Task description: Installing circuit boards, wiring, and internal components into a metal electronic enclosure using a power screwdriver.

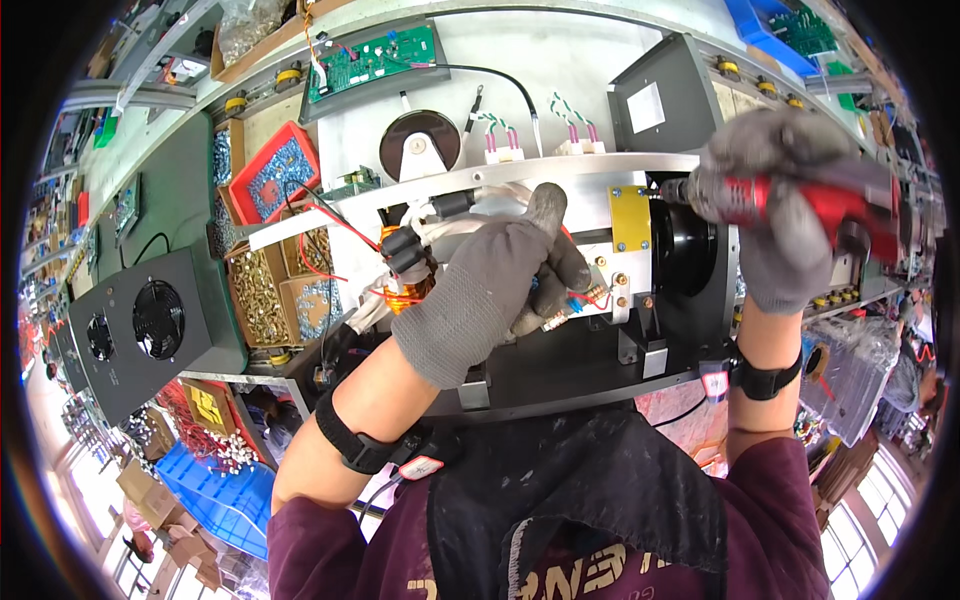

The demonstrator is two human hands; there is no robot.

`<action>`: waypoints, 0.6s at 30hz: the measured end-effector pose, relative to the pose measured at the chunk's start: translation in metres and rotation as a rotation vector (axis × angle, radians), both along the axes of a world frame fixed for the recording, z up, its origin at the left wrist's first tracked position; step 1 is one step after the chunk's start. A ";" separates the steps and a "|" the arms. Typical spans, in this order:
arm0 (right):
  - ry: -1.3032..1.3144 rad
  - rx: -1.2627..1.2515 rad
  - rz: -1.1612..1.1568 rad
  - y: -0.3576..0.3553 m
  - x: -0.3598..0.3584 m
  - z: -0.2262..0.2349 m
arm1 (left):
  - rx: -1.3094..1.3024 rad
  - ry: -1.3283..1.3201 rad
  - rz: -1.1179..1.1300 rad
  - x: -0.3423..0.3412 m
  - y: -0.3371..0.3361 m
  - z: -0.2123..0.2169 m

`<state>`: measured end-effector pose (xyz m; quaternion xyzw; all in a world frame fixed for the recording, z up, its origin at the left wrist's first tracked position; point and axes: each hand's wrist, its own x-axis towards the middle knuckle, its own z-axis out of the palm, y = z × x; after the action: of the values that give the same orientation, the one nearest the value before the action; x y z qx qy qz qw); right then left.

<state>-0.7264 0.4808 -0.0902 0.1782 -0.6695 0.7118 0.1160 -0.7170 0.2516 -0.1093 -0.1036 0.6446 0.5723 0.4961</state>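
My right hand (775, 190), in a grey glove, is wrapped round a red power screwdriver (848, 210). Its bit points left at the upper right corner of a yellow metal plate (631, 222), which has screws at its corners. Over the middle of a dark metal chassis (545, 397), my gloved left hand (500, 285) has its fingers curled in. A small part with red and blue wire ends (578, 306) shows beside those fingertips; what they grip is hidden. Left of this hand lie a copper-wound coil (408, 292) and thick white cables (470, 222).
A green circuit board (375, 65) and a round dark disc (420, 145) sit beyond the chassis rail. At left are a red tray of screws (275, 172), boxes of brass fittings (258, 295) and a black fan panel (150, 325). A grey housing (663, 95) stands at the back right.
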 end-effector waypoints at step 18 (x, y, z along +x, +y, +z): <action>-0.118 -0.179 -0.170 -0.017 0.007 -0.002 | 0.152 -0.165 0.128 0.004 -0.002 0.002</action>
<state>-0.7199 0.4634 -0.0921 0.0676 -0.6217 0.7655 0.1515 -0.7133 0.2494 -0.1076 -0.1536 0.5485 0.6395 0.5163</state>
